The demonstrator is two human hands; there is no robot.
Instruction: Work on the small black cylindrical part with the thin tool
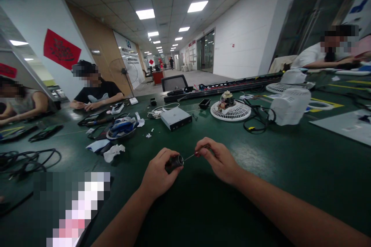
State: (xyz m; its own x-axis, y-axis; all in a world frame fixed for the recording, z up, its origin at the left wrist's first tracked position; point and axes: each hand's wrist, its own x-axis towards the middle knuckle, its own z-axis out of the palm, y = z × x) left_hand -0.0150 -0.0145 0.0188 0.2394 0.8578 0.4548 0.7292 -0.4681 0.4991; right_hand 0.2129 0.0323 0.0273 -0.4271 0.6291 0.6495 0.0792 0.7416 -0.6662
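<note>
My left hand (161,172) grips a dark, round, hollow cylinder (175,162), its open end turned to the right. My right hand (218,159) pinches a screwdriver (189,157) by its handle, which the fingers mostly cover. The thin shaft points left and its tip is at the rim of the cylinder; whether it goes inside I cannot tell. Both hands are held over the green table (185,216). Beyond them lies a silver disc drive (176,118) with a black front.
A white fan grille (230,111) with an exposed motor stands behind right, near a white fan housing (290,106) and black cable (257,121). Left are crumpled cloths (114,153), a bowl (121,128) and cables (29,160). A pixelated bright object (84,208) lies front left. Other people sit around the table.
</note>
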